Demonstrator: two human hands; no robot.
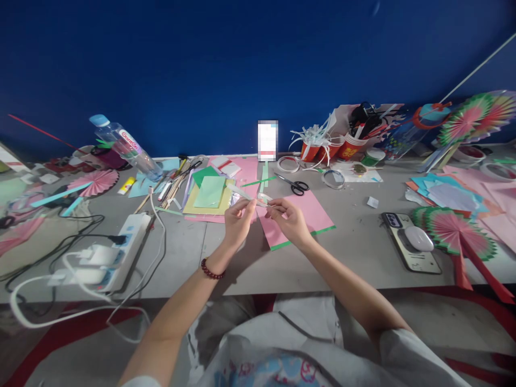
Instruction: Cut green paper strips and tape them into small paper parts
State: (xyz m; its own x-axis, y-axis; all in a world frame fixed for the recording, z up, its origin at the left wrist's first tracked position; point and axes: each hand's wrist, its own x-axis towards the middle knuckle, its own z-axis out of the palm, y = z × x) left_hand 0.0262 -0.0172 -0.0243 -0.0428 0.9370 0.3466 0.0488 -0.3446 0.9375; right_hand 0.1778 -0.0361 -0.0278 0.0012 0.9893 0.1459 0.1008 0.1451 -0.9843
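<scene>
Pale narrow strip spans the gap between left hand and right hand, pinched by both, extending far-left of the grip; green-edged pink paper lies beneath.

whitish strip, pink sheet (green along its near edge), dark blue wall

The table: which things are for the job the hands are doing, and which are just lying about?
Probably for the job:
- pale strip in left hand and right hand
- pink sheet
- scissors

Probably lying about:
- water bottle
- power strip
- phone
</scene>
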